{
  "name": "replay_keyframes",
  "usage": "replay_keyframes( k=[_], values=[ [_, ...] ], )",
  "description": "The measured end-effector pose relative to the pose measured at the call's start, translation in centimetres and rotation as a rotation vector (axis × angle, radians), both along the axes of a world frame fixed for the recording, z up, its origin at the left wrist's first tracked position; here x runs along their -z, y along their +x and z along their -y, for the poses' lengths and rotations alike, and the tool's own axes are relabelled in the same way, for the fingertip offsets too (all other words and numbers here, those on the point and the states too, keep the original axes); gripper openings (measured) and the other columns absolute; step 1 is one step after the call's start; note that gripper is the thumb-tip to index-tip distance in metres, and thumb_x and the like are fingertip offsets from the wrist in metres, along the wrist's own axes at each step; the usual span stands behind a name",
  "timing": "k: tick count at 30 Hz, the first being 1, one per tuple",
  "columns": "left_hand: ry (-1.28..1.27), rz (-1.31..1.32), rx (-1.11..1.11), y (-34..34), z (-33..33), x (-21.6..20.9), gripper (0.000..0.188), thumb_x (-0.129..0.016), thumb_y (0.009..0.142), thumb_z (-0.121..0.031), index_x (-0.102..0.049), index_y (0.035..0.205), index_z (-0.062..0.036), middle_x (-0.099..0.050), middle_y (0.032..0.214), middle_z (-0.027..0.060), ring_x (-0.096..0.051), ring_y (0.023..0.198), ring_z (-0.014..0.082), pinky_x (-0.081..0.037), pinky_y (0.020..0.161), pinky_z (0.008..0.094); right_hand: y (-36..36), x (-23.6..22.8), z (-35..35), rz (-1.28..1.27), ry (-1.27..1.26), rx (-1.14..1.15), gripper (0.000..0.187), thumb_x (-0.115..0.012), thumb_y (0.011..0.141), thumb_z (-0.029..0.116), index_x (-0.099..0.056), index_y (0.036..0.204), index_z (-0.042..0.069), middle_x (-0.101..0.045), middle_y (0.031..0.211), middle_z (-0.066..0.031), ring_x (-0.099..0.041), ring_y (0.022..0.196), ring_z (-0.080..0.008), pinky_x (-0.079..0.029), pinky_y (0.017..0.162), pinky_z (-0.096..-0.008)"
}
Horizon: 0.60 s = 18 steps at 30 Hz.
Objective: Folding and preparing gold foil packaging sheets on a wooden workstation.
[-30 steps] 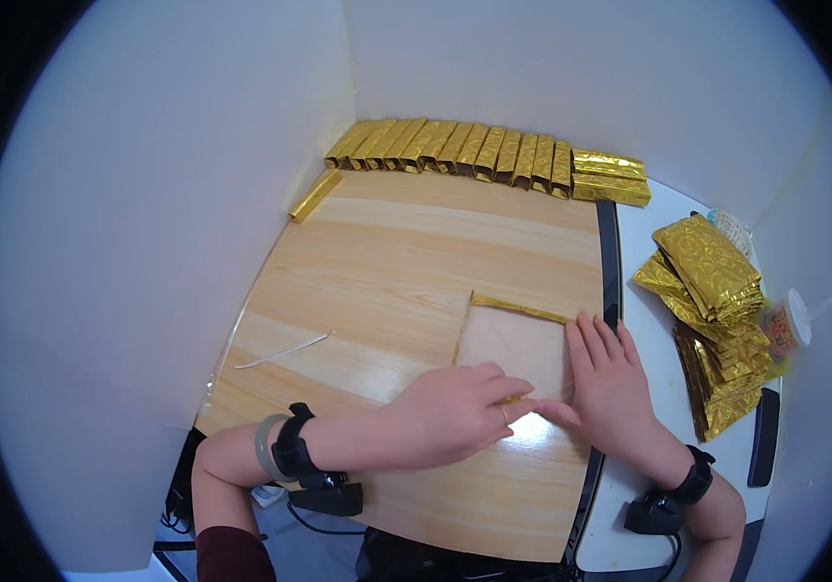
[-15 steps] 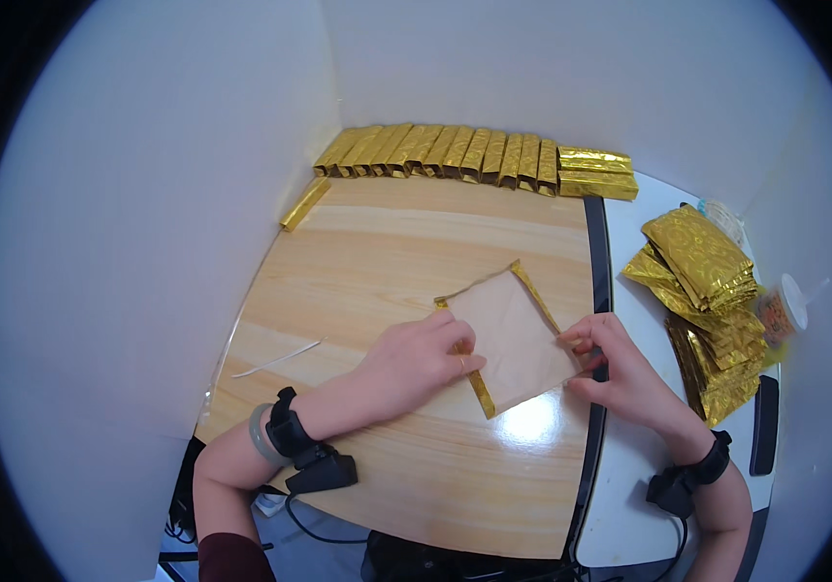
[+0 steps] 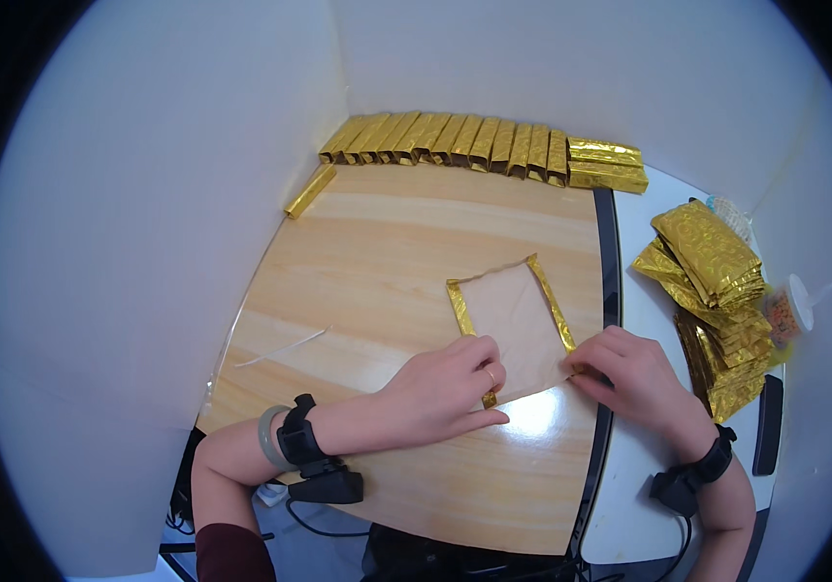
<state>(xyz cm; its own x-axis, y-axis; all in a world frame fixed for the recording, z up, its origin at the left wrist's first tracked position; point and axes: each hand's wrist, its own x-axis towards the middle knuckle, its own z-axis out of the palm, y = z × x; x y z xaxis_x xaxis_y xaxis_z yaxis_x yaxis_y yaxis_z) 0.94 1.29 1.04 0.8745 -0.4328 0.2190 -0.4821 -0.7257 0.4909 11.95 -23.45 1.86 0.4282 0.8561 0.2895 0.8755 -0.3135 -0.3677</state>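
Note:
A sheet of gold paper lies pale side up on the wooden table, its left and right edges folded inward as narrow shiny gold strips. My left hand is at the near left corner, fingers curled over the left strip and thumb stretched out just past the near edge. Part of that strip is hidden under the fingers. At the near right corner, my right hand pinches the lower end of the right strip between thumb and fingers.
Folded gold paper pieces stand in a row along the back wall. One gold strip lies at the left edge, a thin white stick nearer. On the white surface at right are stacked gold sheets and a plastic cup.
The sheet has turned slightly, so its near edge faces me more squarely. My left hand has slid down the left strip toward the near corner. My right hand stays at the right corner.

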Motion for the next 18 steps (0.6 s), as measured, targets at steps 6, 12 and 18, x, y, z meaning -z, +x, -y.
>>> replay_keyframes(
  k=[6,12,18],
  values=[
    [0.058,0.147,-0.001,-0.1,0.3,1.0,0.018,-0.07,0.08,-0.016,-0.056,0.086,-0.0059,-0.054,0.09,0.0077,-0.057,0.083,0.0259,-0.05,0.065,0.036,-0.1,0.4,-0.1,0.269,0.031,-0.054,0.013,-0.072,0.073,0.011,-0.066,0.084,0.013,-0.064,0.081,0.0,-0.063,0.076,-0.0196,-0.052,0.061,-0.0307],
    [0.035,0.137,-0.038,-0.1,0.5,0.6,0.012,-0.068,0.081,-0.013,-0.058,0.085,-0.0067,-0.055,0.087,0.0069,-0.056,0.082,0.026,-0.049,0.064,0.0363,-0.2,0.4,0.0,0.03,0.007,0.023,0.009,-0.069,0.078,0.011,-0.066,0.086,0.012,-0.061,0.082,-0.0016,-0.06,0.081,-0.0214,-0.051,0.065,-0.0323],
    [-0.032,0.053,-0.115,-0.5,0.3,0.4,0.008,-0.067,0.082,-0.011,-0.06,0.084,-0.0078,-0.057,0.083,0.0065,-0.055,0.082,0.0266,-0.047,0.069,0.0368,0.1,-0.1,0.2,-0.155,-0.086,-0.047,0.006,-0.065,0.084,0.012,-0.063,0.089,0.01,-0.059,0.083,-0.003,-0.057,0.085,-0.0242,-0.049,0.069,-0.0347]
  ],
)
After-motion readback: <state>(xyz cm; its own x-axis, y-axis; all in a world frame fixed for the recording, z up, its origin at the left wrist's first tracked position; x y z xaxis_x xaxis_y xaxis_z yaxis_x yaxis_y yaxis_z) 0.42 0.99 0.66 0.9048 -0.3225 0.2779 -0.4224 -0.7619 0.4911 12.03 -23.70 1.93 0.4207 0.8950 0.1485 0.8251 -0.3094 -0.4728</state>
